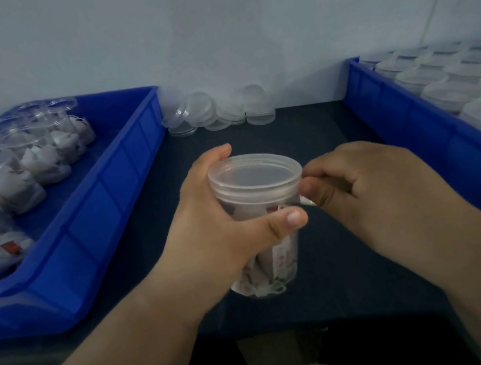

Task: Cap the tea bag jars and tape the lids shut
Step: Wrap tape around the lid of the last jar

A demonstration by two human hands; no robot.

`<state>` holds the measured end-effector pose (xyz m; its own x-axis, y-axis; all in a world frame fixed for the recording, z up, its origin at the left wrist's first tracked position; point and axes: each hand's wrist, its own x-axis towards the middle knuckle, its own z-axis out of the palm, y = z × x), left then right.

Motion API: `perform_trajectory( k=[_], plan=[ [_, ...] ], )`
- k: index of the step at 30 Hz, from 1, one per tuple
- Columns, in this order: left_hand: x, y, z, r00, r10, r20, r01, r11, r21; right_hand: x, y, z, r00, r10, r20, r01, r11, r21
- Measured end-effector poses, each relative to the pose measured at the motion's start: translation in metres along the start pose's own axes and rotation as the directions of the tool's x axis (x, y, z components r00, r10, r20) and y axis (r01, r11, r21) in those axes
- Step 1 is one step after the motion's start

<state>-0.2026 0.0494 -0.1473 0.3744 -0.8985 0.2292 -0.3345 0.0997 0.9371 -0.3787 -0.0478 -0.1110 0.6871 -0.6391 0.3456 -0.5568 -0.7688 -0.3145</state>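
left hand (pixel 216 215) grips capped jar (pixel 258 198); right hand (pixel 364 191) pinches tape (pixel 308 202)

Dim, even, bluish light is seen throughout, a faint shadow is cast on the wall (pixel 64 37), the rim of the left blue tray (pixel 92 218) is bowed by lens distortion, and the lids (pixel 218 112) at the table's (pixel 335 146) far edge are blurred.

We see a dark bench (pixel 345 278) flanked by a left blue bin (pixel 102 229) and a right blue bin (pixel 413 121), a pale wall (pixel 95 42) behind.
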Motion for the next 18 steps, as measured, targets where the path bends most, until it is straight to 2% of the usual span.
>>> perform_trajectory(
  k=[2,5,9,14,18],
  plan=[
    [0.0,-0.002,0.003,0.997,-0.014,-0.081,0.019,0.998,0.058,0.0,0.001,0.0,1.0,-0.002,0.022,0.002,1.0,0.023],
    [-0.002,-0.003,0.001,0.991,-0.017,-0.132,0.026,0.998,0.065,0.002,0.003,-0.005,0.996,-0.031,0.089,0.023,0.996,0.092],
    [0.0,-0.003,-0.005,0.984,-0.048,-0.174,0.048,0.999,-0.007,0.005,0.006,-0.013,0.98,-0.056,0.189,0.023,0.985,0.171],
    [0.001,-0.005,-0.004,0.991,-0.091,-0.099,0.077,0.988,-0.136,0.006,0.01,-0.019,0.979,-0.044,0.2,0.001,0.978,0.207],
    [-0.001,-0.006,-0.002,0.997,-0.073,-0.03,0.064,0.969,-0.24,0.006,0.01,-0.013,0.993,0.028,0.111,-0.054,0.969,0.242]
  ],
)
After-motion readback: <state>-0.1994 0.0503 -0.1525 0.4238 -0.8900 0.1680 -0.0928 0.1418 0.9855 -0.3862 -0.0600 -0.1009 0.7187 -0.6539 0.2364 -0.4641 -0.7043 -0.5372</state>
